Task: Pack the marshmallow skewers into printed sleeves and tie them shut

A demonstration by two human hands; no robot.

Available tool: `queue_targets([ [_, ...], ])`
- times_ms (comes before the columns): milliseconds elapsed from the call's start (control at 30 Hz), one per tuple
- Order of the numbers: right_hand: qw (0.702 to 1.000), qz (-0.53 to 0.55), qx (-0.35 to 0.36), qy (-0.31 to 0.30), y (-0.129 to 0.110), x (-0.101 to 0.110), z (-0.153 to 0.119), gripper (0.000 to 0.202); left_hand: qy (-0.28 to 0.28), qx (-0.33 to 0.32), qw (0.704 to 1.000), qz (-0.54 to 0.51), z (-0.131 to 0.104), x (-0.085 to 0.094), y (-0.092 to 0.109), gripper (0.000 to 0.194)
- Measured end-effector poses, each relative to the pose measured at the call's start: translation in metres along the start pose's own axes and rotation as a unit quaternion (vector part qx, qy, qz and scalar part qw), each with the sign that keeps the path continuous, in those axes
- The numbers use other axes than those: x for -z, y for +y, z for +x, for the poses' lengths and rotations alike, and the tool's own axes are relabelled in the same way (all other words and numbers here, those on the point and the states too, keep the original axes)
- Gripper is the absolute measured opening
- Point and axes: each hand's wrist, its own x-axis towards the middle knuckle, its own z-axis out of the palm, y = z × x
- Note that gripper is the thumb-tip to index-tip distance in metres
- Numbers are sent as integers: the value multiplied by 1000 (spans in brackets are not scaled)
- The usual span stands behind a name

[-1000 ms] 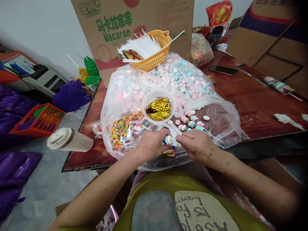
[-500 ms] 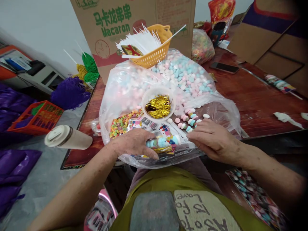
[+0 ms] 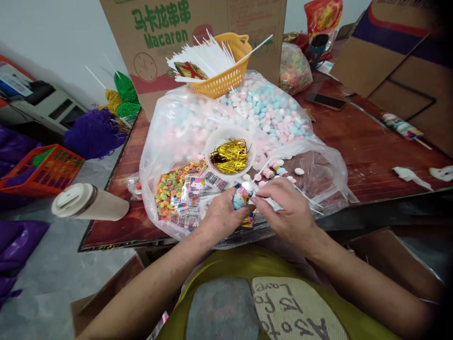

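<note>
My left hand [image 3: 223,213] is wrapped round a wrapped candy skewer [image 3: 242,196] with blue, pink and white pieces, tilted up in front of me. Close against its right side, my right hand [image 3: 283,203] has thumb and forefinger pinched together, and a thin white stick rises by the fingertips; whether they grip it is unclear. Behind the hands stands a round tub [image 3: 230,155] of gold tinsel strips. Printed wrappers [image 3: 193,189] and coloured ring candies [image 3: 168,191] lie to the left. Several strung candies [image 3: 279,169] lie beyond my right hand on the plastic bag [image 3: 318,165].
A yellow basket [image 3: 226,78] of white sticks sits at the back, before a cardboard box [image 3: 212,19]. A lidded cup [image 3: 92,202] stands at the table's left edge. On the right are a phone [image 3: 326,101], a finished skewer [image 3: 401,125] and crumpled tissue [image 3: 410,176].
The skewer has gone from lying flat to tilted up in my left hand, which moved right. My right hand moved left, against it. The view has shifted slightly.
</note>
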Motion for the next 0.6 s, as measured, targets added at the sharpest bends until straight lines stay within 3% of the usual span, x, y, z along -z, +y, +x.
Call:
queue_targets([
  [200,998,-4,-53,-22,-5,-32,-9,15,20,41,982,184,-6,-6,3,30],
  [300,999,-34,-26,-15,-9,-31,-8,17,11,59,968,242,-5,-7,2,31],
  [400,1000,12,-2,-7,-11,-23,-3,16,-9,65,964,258,-4,-5,1,30],
  [500,998,44,-41,11,-7,-16,1,12,9,50,963,265,-5,-5,-1,34],
  [600,995,62,-73,-34,-2,-20,1,9,38,49,953,296,-6,-7,-4,32],
])
